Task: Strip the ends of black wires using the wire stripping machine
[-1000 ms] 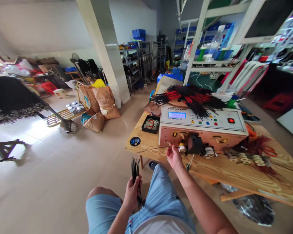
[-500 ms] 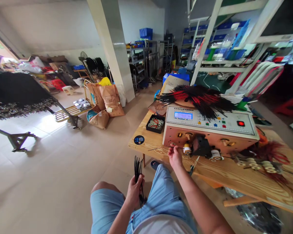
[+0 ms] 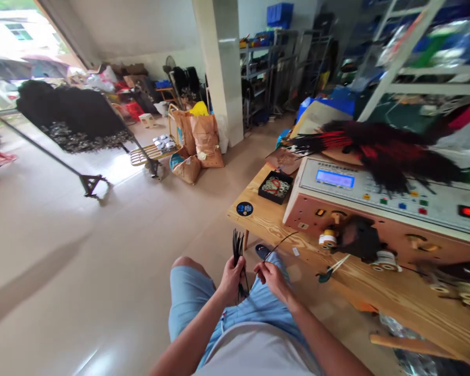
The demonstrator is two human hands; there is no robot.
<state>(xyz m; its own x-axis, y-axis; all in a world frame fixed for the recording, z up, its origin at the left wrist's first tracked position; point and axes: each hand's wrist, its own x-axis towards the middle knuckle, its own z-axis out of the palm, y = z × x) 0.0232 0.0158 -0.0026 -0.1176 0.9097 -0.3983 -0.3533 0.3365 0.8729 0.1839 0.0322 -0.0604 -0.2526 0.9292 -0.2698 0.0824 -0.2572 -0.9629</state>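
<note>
My left hand [image 3: 233, 275] is closed round a bundle of thin black wires [image 3: 238, 245], held upright above my lap. Close beside it on the right, my right hand [image 3: 270, 275] pinches a single dark wire [image 3: 284, 241] that slants up toward the table edge. The wire's free end curves over the wood in front of a wire-cutting machine [image 3: 337, 180]. This machine has a lit blue display, buttons and a copper-coloured front with rollers. A large heap of black and red wires [image 3: 360, 143] lies on its top.
The wooden table [image 3: 254, 194] carries a black box of small parts [image 3: 274, 186] and green-handled pliers [image 3: 331, 271]. Brown sacks [image 3: 206, 138] lean near a pillar [image 3: 221, 78]. At the left stands a wheeled rack hung with black wires [image 3: 78, 115].
My right hand has drawn back from the machine's front to beside my left hand, bringing a wire with it. The left hand keeps its bundle. The view has turned to the left.
</note>
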